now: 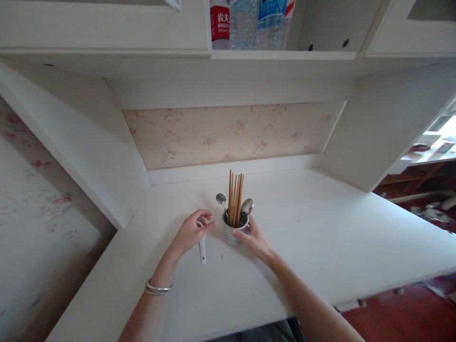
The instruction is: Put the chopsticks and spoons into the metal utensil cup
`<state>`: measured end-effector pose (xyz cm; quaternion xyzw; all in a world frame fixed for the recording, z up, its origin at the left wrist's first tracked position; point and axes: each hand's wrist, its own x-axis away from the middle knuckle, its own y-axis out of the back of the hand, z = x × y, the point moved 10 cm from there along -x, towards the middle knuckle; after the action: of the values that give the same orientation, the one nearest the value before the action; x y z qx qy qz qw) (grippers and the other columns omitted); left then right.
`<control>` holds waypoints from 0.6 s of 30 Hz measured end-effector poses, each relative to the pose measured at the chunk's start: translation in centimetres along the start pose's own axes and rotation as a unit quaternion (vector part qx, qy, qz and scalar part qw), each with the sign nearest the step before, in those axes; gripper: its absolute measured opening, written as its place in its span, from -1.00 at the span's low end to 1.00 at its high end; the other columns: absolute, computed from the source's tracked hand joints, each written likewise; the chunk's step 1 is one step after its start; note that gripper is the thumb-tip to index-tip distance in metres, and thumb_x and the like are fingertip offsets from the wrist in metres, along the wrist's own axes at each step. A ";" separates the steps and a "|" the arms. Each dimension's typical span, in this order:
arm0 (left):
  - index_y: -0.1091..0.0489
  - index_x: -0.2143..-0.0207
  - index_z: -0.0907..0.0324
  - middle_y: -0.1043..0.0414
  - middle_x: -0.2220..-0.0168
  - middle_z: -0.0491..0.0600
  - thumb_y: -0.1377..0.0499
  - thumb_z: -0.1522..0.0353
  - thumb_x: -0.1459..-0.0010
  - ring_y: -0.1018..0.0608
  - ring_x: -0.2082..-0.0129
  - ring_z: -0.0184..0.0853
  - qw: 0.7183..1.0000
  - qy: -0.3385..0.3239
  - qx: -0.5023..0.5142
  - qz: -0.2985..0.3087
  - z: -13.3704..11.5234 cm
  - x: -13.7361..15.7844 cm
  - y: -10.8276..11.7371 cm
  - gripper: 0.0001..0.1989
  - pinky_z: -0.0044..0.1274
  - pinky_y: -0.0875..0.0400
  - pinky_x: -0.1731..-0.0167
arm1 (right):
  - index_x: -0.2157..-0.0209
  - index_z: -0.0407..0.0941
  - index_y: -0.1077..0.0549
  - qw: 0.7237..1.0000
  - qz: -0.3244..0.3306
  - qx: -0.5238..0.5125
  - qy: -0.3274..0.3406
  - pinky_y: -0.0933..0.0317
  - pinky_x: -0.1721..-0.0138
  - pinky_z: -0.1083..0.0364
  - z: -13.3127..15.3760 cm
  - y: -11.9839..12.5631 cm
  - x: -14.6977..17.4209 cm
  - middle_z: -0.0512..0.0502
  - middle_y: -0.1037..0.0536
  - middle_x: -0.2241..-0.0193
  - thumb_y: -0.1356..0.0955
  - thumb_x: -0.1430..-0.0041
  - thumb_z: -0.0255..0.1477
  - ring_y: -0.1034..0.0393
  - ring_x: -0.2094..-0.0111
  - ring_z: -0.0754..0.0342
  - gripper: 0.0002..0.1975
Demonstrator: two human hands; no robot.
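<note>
A white mug (231, 236) with small dark marks stands upright on the white desktop. Wooden chopsticks (235, 199) and two metal spoons, one on the left (221, 198) and one on the right (247, 206), rise out of it. My right hand (257, 241) grips the mug's right side, thumb across the front. To the left of the mug, my left hand (192, 232) hovers with its fingers loosely bent and the thumb apart. Under it shows the white handle of a utensil, likely a spoon (203, 250); its upper end is hidden by the hand.
Overhead, a white cabinet shelf (285, 55) holds several plastic bottles (243, 23). White side panels (384, 118) bound the desktop (320, 237) left and right, with a floral back panel (228, 135) behind. The desk's front edge lies close to my body.
</note>
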<state>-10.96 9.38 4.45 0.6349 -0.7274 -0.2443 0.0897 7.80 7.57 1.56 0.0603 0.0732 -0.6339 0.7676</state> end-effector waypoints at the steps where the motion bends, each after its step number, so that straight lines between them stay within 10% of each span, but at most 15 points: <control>1: -0.38 0.26 0.19 -0.45 0.32 -0.02 -0.15 0.04 -0.04 -0.47 0.37 -0.34 0.999 0.015 -0.043 -0.021 0.7 0.1 1.1 -0.60 -0.52 -0.33 0.34 | -0.04 -0.05 -0.30 1.000 0.000 -0.004 -0.006 -0.26 0.03 -0.15 -0.2 0.0 0.0 -0.18 -0.50 0.06 -0.47 0.04 -0.25 -0.41 0.07 -0.14 -0.40; 10: -0.17 0.14 0.12 -0.46 0.35 -0.02 -0.16 -0.05 0.09 -0.51 0.41 -0.24 0.930 0.143 -0.338 0.020 4.6 2.3 0.4 -0.42 -0.56 -0.14 0.49 | -0.03 -0.05 -0.31 1.000 -0.006 0.008 0.000 -0.24 0.01 -0.15 -0.6 0.3 0.1 -0.17 -0.48 0.05 -0.46 0.03 -0.26 -0.39 0.05 -0.14 -0.43; 18: -0.13 0.22 0.15 -0.46 0.37 0.02 0.01 0.26 -0.17 -0.52 0.40 -0.26 0.928 0.124 -0.347 0.053 5.6 1.9 -0.6 -0.83 -0.56 -0.12 0.48 | -0.03 -0.05 -0.31 1.000 -0.010 0.021 -0.004 -0.27 0.05 -0.12 -0.9 0.4 0.1 -0.16 -0.50 0.07 -0.46 0.03 -0.26 -0.41 0.10 -0.12 -0.43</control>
<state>-13.27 8.85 -1.03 0.5502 -0.6129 -0.3957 0.4062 8.16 7.72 0.64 0.0731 0.0572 -0.6432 0.7600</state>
